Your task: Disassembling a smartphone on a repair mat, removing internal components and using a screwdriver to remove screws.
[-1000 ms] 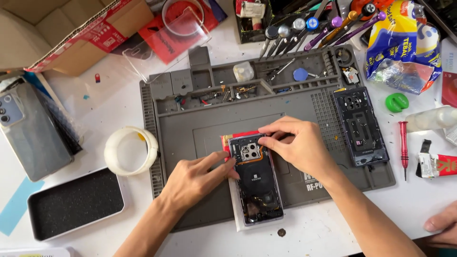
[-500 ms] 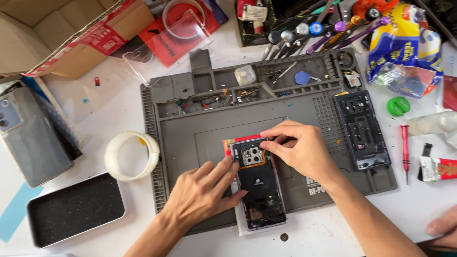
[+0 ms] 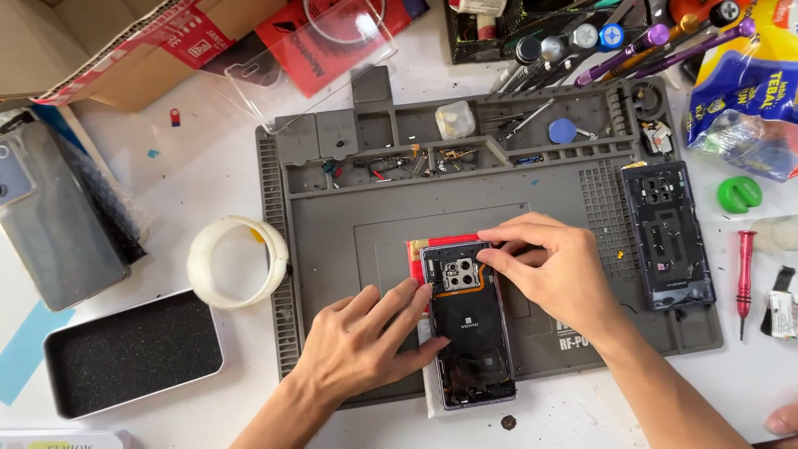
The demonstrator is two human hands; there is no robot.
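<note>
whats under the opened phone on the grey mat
A red pad shows past the top edge of the opened phone, and a white sheet at its lower left. How far either runs beneath is hidden by the phone and left hand.

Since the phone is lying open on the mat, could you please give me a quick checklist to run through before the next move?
1. Opened phone lies flat on the grey mat: ok.
2. Left hand steadies the phone's left edge: ok.
3. Right hand has fingertips at the top right corner, by the camera block: ok.
4. Removed back cover is parked on the mat's right side, apart from the hands: ok.
5. Loose screws and small parts sit in the mat's upper trays: ok; all accounted for: cannot tell.
6. Red screwdriver lies beyond the mat's right edge: ok.
</note>
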